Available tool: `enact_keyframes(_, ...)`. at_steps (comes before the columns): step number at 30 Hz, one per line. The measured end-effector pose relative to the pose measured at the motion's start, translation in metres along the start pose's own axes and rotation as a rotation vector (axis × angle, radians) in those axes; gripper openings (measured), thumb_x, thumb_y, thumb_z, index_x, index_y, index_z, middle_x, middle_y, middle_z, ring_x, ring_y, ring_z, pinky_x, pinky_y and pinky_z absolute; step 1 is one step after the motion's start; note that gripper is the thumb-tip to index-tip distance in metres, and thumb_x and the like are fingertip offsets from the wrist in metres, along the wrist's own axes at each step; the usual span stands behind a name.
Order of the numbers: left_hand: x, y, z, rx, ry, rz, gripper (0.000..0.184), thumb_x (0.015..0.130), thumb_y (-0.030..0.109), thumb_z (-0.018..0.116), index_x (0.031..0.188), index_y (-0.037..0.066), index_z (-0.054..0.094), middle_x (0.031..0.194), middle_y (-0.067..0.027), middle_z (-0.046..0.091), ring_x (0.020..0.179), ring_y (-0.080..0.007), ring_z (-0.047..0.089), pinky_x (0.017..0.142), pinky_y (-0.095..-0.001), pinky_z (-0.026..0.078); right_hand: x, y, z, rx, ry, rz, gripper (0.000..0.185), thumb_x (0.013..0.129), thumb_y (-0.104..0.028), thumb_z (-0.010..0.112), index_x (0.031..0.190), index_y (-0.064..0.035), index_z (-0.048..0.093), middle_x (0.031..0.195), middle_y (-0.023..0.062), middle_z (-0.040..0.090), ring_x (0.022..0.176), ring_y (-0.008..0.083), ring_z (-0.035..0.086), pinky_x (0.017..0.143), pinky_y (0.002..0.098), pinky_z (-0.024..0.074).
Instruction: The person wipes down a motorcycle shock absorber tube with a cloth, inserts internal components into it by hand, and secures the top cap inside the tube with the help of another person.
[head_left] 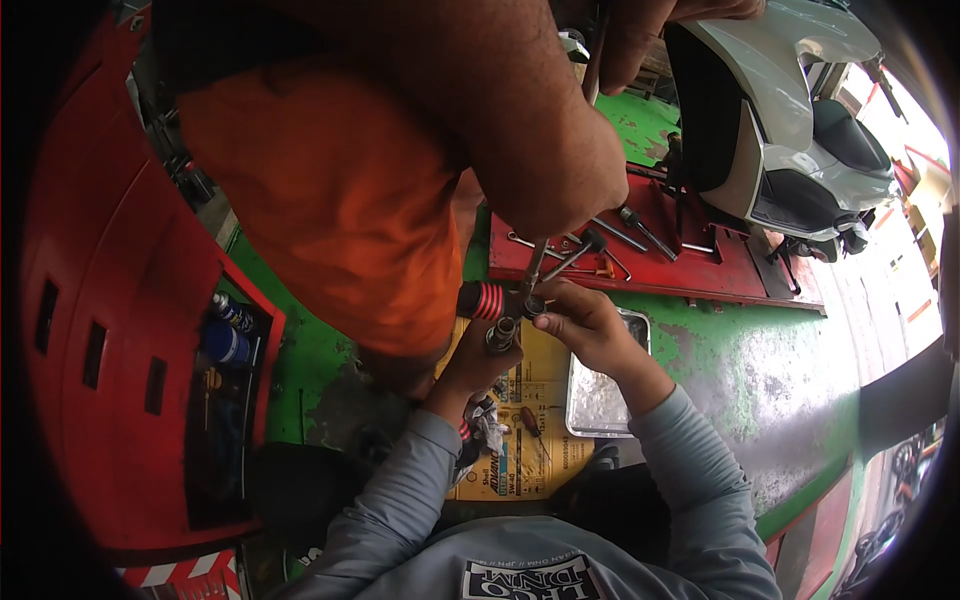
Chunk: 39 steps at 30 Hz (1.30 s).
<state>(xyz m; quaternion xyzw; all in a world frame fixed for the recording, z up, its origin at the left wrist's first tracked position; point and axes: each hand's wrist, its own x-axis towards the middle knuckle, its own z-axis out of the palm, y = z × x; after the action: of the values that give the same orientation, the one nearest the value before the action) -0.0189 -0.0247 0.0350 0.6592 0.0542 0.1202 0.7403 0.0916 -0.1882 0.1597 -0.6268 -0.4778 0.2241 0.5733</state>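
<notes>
My left hand (470, 362) is wrapped round a metal cylindrical part (501, 335), its open round end facing up. Just above the fist is a dark piece with red stripes (487, 300); I cannot tell whether it belongs to the same part. My right hand (592, 330) pinches a dark round piece (535, 305) between thumb and fingers, at the lower end of a metal rod (537, 262). Another person's arm (520, 130) reaches across above my hands. That person's other hand (640, 35) is near the upper part of a rod.
The other person, in orange shorts (330, 190), stands close on the left. Wrenches and sockets lie on a red lift platform (740, 275) beneath a grey scooter (790, 120). Below my hands are yellow cardboard (480, 485), a screwdriver (531, 421) and a metal tray (598, 405). A red cabinet (120, 250) stands left.
</notes>
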Motion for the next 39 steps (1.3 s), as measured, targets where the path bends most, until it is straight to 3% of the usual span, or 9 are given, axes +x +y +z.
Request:
enact_keyframes(4, -0.001, 0.009, 0.001, -0.003, -0.024, 0.017, 0.011, 0.079, 0.006, 0.071, 0.082, 0.005, 0.061, 0.076, 0.0018, 0.062, 0.070, -0.0076, 0.058, 0.065, -0.0296, 0.046, -0.006, 0.007, -0.012, -0.006, -0.057, 0.064, 0.036, 0.095, -0.014, 0.075, 0.127, 0.0032, 0.067, 0.111, 0.0095, 0.072, 0.104, 0.0155, 0.065, 0.093, 0.0332, 0.0515)
enact_keyframes(7, 0.002, 0.006, 0.000, 0.019, -0.056, 0.163, 0.011, 0.084, 0.007, 0.067, 0.076, 0.007, 0.060, 0.060, 0.0025, 0.057, 0.050, -0.0055, 0.056, 0.047, -0.0229, 0.043, -0.004, -0.006, -0.020, -0.098, -0.200, 0.002, 0.034, 0.094, -0.015, 0.075, 0.123, 0.0030, 0.070, 0.112, 0.0105, 0.072, 0.107, 0.0183, 0.066, 0.096, 0.0344, 0.0504)
enact_keyframes(10, 0.003, 0.000, -0.001, -0.008, -0.032, 0.159, 0.003, 0.084, 0.007, 0.067, 0.083, 0.005, 0.065, 0.064, 0.0032, 0.058, 0.052, -0.0039, 0.055, 0.047, -0.0221, 0.043, -0.006, -0.010, -0.020, -0.137, -0.287, -0.049, 0.034, 0.092, -0.017, 0.077, 0.120, 0.0021, 0.073, 0.115, 0.0137, 0.073, 0.109, 0.0233, 0.068, 0.098, 0.0372, 0.0504)
enact_keyframes(16, 0.006, -0.007, -0.003, -0.022, -0.043, 0.143, 0.011, 0.088, 0.012, 0.072, 0.094, 0.004, 0.071, 0.067, 0.0056, 0.059, 0.053, -0.0015, 0.053, 0.047, -0.0204, 0.041, -0.008, -0.010, -0.019, -0.132, -0.314, -0.041, 0.035, 0.090, -0.016, 0.078, 0.120, 0.0016, 0.073, 0.117, 0.0150, 0.073, 0.113, 0.0265, 0.068, 0.101, 0.0401, 0.0493)
enact_keyframes(19, 0.005, -0.004, -0.005, -0.009, -0.039, 0.041, 0.008, 0.079, 0.008, 0.069, 0.076, 0.004, 0.063, 0.066, 0.0033, 0.057, 0.062, -0.0048, 0.052, 0.054, -0.0286, 0.040, -0.006, -0.013, -0.020, -0.153, -0.313, -0.052, 0.035, 0.090, -0.015, 0.078, 0.120, 0.0018, 0.073, 0.117, 0.0148, 0.073, 0.113, 0.0272, 0.067, 0.102, 0.0407, 0.0486)
enact_keyframes(22, 0.005, -0.004, -0.003, -0.015, -0.024, 0.057, 0.009, 0.079, 0.008, 0.068, 0.073, 0.004, 0.062, 0.064, 0.0037, 0.055, 0.060, -0.0041, 0.050, 0.053, -0.0283, 0.039, -0.006, -0.015, -0.019, -0.167, -0.317, -0.059, 0.035, 0.090, -0.015, 0.078, 0.120, 0.0018, 0.073, 0.117, 0.0144, 0.073, 0.114, 0.0278, 0.067, 0.103, 0.0410, 0.0481)
enact_keyframes(29, 0.004, 0.001, -0.003, -0.022, -0.030, 0.019, 0.010, 0.079, 0.010, 0.067, 0.075, 0.002, 0.063, 0.065, 0.0044, 0.054, 0.060, -0.0041, 0.048, 0.053, -0.0284, 0.038, -0.005, -0.010, -0.018, -0.151, -0.293, -0.110, 0.035, 0.088, -0.016, 0.082, 0.119, -0.0007, 0.074, 0.110, 0.0139, 0.074, 0.107, 0.0260, 0.068, 0.096, 0.0386, 0.0504)
enact_keyframes(37, 0.003, 0.004, -0.002, -0.041, -0.044, 0.045, 0.011, 0.081, 0.012, 0.070, 0.083, 0.001, 0.067, 0.070, 0.0047, 0.056, 0.065, -0.0040, 0.050, 0.056, -0.0282, 0.039, -0.006, -0.016, -0.017, -0.144, -0.327, -0.043, 0.034, 0.090, -0.015, 0.079, 0.118, 0.0022, 0.072, 0.118, 0.0155, 0.073, 0.114, 0.0282, 0.067, 0.102, 0.0411, 0.0482)
enact_keyframes(39, 0.004, 0.003, -0.002, -0.064, -0.057, 0.106, 0.011, 0.084, 0.013, 0.074, 0.088, 0.002, 0.070, 0.068, 0.0045, 0.059, 0.057, -0.0024, 0.052, 0.049, -0.0227, 0.040, -0.006, -0.016, -0.016, -0.143, -0.323, -0.042, 0.033, 0.090, -0.015, 0.079, 0.118, 0.0024, 0.072, 0.119, 0.0154, 0.073, 0.114, 0.0282, 0.067, 0.102, 0.0412, 0.0483)
